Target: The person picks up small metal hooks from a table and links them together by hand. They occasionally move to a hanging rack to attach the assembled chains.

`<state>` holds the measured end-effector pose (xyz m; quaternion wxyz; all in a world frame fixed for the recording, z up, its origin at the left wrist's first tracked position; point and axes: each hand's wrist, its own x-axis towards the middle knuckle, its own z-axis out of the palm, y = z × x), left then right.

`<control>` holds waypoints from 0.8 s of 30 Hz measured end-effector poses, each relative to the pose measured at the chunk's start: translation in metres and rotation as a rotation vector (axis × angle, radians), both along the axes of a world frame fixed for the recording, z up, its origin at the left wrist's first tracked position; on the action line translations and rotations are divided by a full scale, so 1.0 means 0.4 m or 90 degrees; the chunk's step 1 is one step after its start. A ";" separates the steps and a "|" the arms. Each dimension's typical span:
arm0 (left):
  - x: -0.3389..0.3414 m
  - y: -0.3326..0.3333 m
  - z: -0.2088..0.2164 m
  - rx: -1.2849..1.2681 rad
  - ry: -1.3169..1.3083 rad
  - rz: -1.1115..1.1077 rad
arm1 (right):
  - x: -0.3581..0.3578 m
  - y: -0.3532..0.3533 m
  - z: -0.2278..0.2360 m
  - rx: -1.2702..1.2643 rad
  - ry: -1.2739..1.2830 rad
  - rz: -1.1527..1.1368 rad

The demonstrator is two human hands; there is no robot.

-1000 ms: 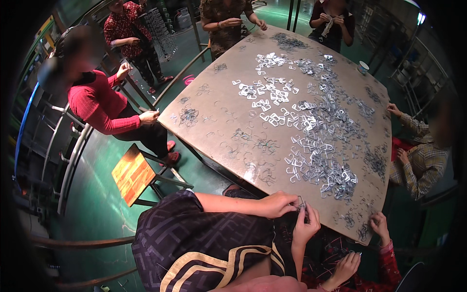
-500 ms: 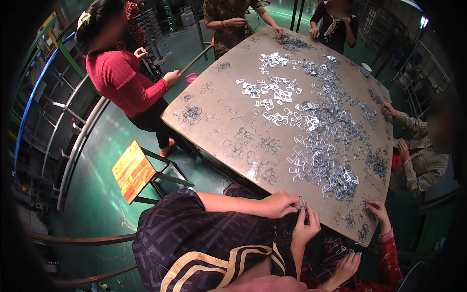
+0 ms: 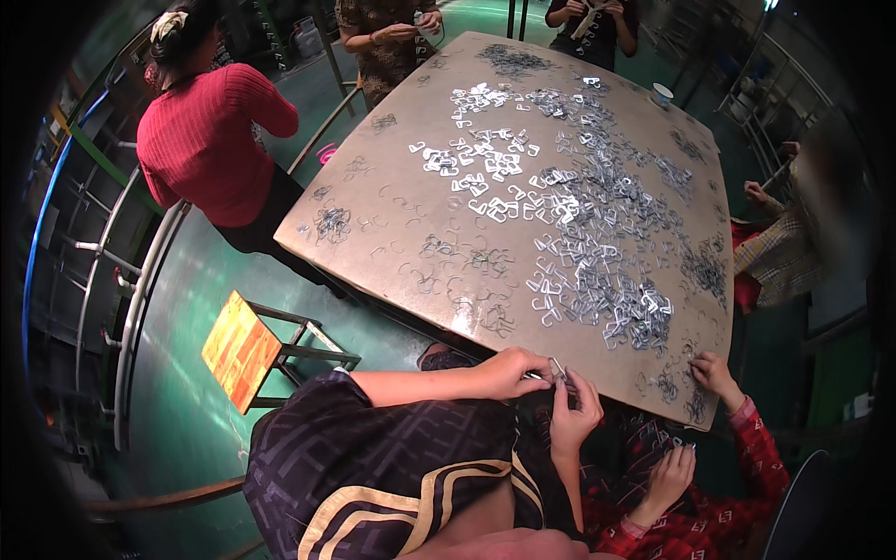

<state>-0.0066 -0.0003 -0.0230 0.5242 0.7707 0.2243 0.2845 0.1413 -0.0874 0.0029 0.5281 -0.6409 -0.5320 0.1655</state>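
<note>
My left hand (image 3: 511, 373) and my right hand (image 3: 574, 409) meet just off the near edge of the table. Their fingertips pinch a small metal clip (image 3: 557, 368) between them; its exact shape is partly covered by the fingers. On the tabletop beyond lies a broad heap of shiny metal clips (image 3: 597, 271), flat and bent into hook-like loops. Thin dark wire pieces (image 3: 481, 313) lie in loose clusters nearer to my hands.
The brown table (image 3: 392, 289) fills the middle. At my right a co-worker's hand (image 3: 714, 375) touches wire pieces. Other people stand or sit round the far sides. A wooden-topped stool (image 3: 241, 350) stands at left, and a small cup (image 3: 662, 95) at the far right edge.
The view has shifted, so the table appears further left and higher. The person in red has turned away. My hands keep pinching the clip.
</note>
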 end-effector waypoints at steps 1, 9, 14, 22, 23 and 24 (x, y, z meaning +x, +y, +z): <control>-0.009 0.012 0.000 -0.010 0.013 0.014 | 0.000 -0.001 0.003 0.000 0.000 -0.004; -0.190 0.367 -0.120 0.237 0.315 0.435 | 0.006 -0.009 0.001 0.016 0.002 -0.012; -0.230 0.506 -0.169 0.416 0.473 0.363 | -0.003 -0.012 0.009 0.009 0.021 -0.004; -0.168 0.560 -0.196 0.630 0.564 0.176 | 0.000 -0.010 0.016 0.010 0.005 -0.023; -0.164 0.563 -0.195 0.635 0.572 0.165 | 0.001 -0.009 0.013 0.013 0.012 -0.026; -0.163 0.562 -0.193 0.631 0.559 0.189 | 0.000 -0.008 0.009 0.016 0.018 -0.028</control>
